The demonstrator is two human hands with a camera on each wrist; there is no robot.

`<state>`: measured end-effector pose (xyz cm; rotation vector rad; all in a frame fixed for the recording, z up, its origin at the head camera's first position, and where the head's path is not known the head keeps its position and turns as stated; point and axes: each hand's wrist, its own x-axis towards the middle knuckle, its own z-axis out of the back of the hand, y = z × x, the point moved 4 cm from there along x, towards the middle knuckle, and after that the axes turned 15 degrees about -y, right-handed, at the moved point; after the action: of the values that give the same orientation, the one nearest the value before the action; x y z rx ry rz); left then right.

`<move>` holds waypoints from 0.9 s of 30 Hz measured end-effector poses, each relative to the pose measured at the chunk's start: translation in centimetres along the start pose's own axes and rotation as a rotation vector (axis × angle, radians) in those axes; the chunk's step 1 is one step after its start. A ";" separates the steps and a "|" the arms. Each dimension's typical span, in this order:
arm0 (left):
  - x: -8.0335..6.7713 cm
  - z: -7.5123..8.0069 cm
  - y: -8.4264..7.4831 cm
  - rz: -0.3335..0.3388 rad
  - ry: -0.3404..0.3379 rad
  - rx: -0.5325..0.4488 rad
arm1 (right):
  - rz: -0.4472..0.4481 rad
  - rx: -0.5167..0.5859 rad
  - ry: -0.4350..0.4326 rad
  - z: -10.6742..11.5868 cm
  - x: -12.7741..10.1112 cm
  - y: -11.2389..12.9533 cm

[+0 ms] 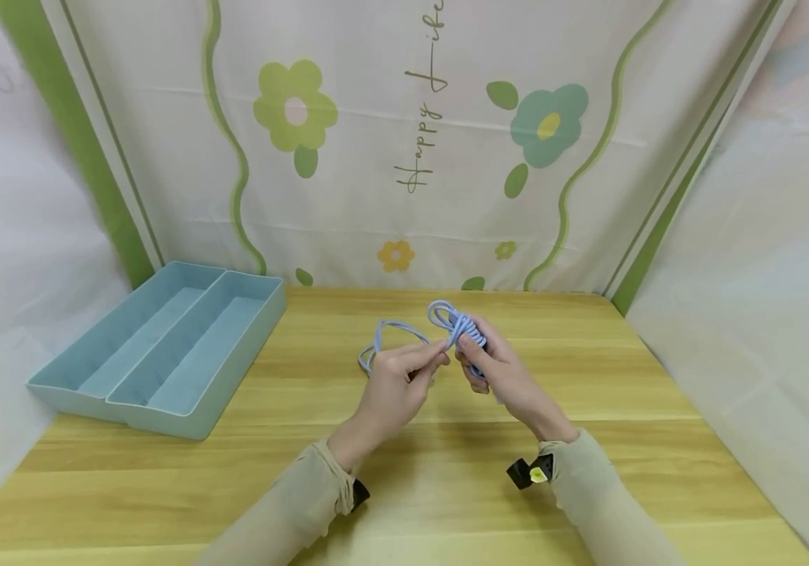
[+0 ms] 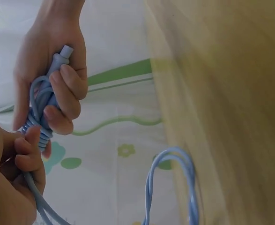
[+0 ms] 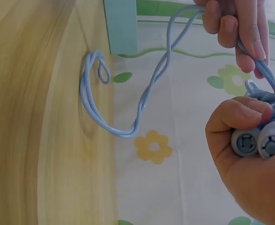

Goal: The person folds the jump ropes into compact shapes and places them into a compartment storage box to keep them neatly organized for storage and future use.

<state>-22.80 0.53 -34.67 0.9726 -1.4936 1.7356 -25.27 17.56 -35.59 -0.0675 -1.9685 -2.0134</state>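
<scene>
I see the right hand (image 1: 496,369) w/ fingers curled round the coiled bundle of the light-blue cable (image 1: 457,326), frame centre, plug ends clamped so the coil can't spring apart. Left hand (image 1: 397,385) pinches the free strand taut; slack loop (image 1: 383,342) rests on the tabletop (image 1: 446,487). Blue tray (image 1: 163,354) sits mid-left.

In the head view the right hand (image 1: 499,369) covers most of the coiled blue cable (image 1: 457,326), so its plugs stay hidden there. In the left wrist view the left hand (image 2: 8,187) is cut off by the lower left edge, and the cable's loose loop (image 2: 174,183) runs out at the bottom. In the right wrist view the blue tray (image 3: 122,26) shows only as a corner at the top edge.
</scene>
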 end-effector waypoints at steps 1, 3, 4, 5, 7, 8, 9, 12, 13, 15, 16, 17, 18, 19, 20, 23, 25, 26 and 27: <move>-0.1 -0.1 0.2 0.010 0.008 -0.016 | -0.006 -0.009 -0.011 0.0 0.0 -0.1; -0.3 -0.2 0.4 0.023 0.023 -0.044 | -0.010 -0.039 -0.032 -0.1 0.0 -0.3; -0.3 -0.3 0.5 0.024 0.032 -0.058 | -0.010 -0.060 -0.042 -0.1 0.0 -0.4; -0.4 -0.3 0.5 0.021 0.043 -0.070 | -0.011 -0.081 -0.052 -0.2 0.0 -0.4; -0.4 -0.3 0.4 0.002 0.060 -0.075 | -0.009 -0.122 -0.071 -0.4 0.0 -0.4; -0.4 -0.3 0.4 -0.009 0.068 -0.074 | -0.009 -0.141 -0.083 -0.5 0.0 -0.4; -0.4 -0.3 0.3 -0.016 0.078 -0.075 | -0.010 -0.156 -0.095 -0.5 -0.1 -0.4; -0.3 -0.3 0.1 -0.034 0.107 -0.069 | -0.005 -0.193 -0.133 -0.6 -0.3 -0.2; -0.2 -0.3 0.1 -0.038 0.116 -0.067 | 0.006 -0.212 -0.146 -0.6 -0.3 -0.2; -0.2 -0.5 0.0 -0.042 0.133 -0.061 | 0.038 -0.268 -0.168 -0.5 -0.4 -0.1; -0.2 -0.5 0.0 -0.047 0.138 -0.053 | 0.060 -0.310 -0.179 -0.5 -0.4 0.0; -0.3 -0.6 0.1 -0.054 0.146 -0.044 | 0.082 -0.359 -0.190 -0.5 -0.4 0.0; -0.3 -0.7 0.1 -0.063 0.150 -0.030 | 0.104 -0.407 -0.200 -0.4 -0.4 -0.1; -0.4 -0.7 0.1 -0.073 0.150 -0.014 | 0.122 -0.448 -0.206 -0.4 -0.4 -0.1; -0.5 -0.8 0.2 -0.081 0.150 0.000 | 0.136 -0.481 -0.213 -0.5 -0.4 -0.2; -0.7 -0.9 0.2 -0.113 0.139 0.054 | 0.174 -0.537 -0.218 -0.6 -0.3 -0.3; -0.8 -0.9 0.2 -0.122 0.132 0.072 | 0.199 -0.542 -0.214 -0.7 -0.2 -0.4; -0.8 -0.9 0.2 -0.122 0.132 0.074 | 0.212 -0.544 -0.215 -0.8 -0.1 -0.5; -0.8 -0.8 0.2 -0.121 0.135 0.074 | 0.224 -0.545 -0.214 -0.8 -0.1 -0.5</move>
<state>-22.62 1.35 -35.49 0.9437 -1.2680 1.7431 -25.13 16.78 -36.15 -0.6195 -1.3808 -2.3973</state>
